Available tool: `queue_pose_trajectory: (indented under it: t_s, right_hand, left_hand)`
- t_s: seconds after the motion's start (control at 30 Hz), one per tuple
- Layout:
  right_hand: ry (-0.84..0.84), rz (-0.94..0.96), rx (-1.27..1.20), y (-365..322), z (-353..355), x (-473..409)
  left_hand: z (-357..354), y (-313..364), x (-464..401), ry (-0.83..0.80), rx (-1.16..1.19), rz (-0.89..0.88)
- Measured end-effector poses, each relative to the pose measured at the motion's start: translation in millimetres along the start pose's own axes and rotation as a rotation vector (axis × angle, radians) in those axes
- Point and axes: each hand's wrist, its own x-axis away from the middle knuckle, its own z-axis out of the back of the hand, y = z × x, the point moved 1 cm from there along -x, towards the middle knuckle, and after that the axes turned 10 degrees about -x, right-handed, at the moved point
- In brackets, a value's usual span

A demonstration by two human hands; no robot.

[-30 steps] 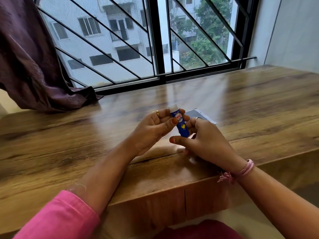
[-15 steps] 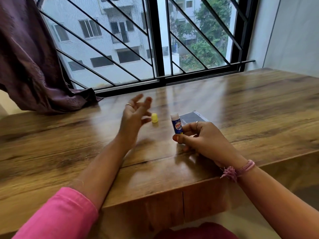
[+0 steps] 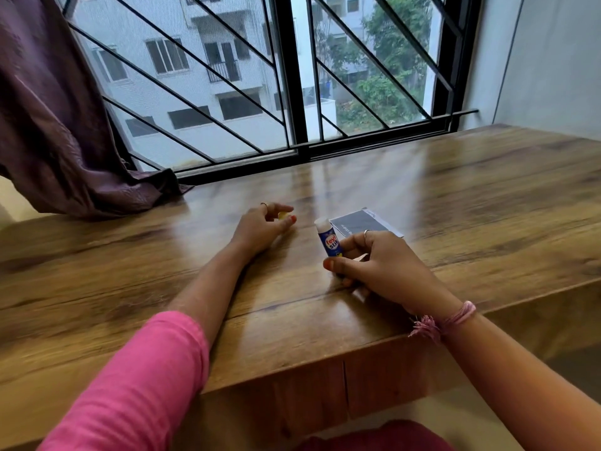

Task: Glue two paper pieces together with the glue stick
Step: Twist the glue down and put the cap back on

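Observation:
My right hand (image 3: 380, 265) grips a blue glue stick (image 3: 328, 240) by its lower half and holds it upright on the wooden table (image 3: 455, 196). The stick's white tip is uncapped. Just behind that hand a dark paper piece (image 3: 357, 221) with a white edge lies flat, partly hidden by my fingers. My left hand (image 3: 260, 227) rests on the table to the left of the stick. Its thumb and forefinger curl round the small yellow cap (image 3: 282, 215), which is mostly hidden.
A purple curtain (image 3: 58, 131) drapes onto the table's far left corner. A barred window (image 3: 292, 92) runs along the table's far edge and a grey wall stands at the right. The table's front edge lies under my forearms.
My left hand pulled the yellow cap off the stick, let it go on the table with fingers spread, and now has dropped down with its fingers round the cap. My right hand kept holding the stick.

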Motion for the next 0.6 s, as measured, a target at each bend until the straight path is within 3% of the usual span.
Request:
queue_pose_trajectory:
  t_s: [0.13,0.23,0.3,0.6]
  right_hand:
    - [0.022,0.019,0.002,0.1,0.3,1.2]
    - [0.048,0.057,-0.039,-1.1,0.1,3.4]
    - [0.048,0.076,-0.070,-2.0,-0.8,5.0]
    - [0.034,0.119,-0.135,0.7,-1.0,3.8]
  left_hand:
    - [9.8,2.7,8.0,0.062,0.353,0.062]
    - [17.1,14.6,16.3,-0.021,0.799,0.137]
    - [18.3,27.1,21.1,-0.099,0.947,0.138]
    - [9.6,61.2,42.1,-0.256,0.960,0.045]
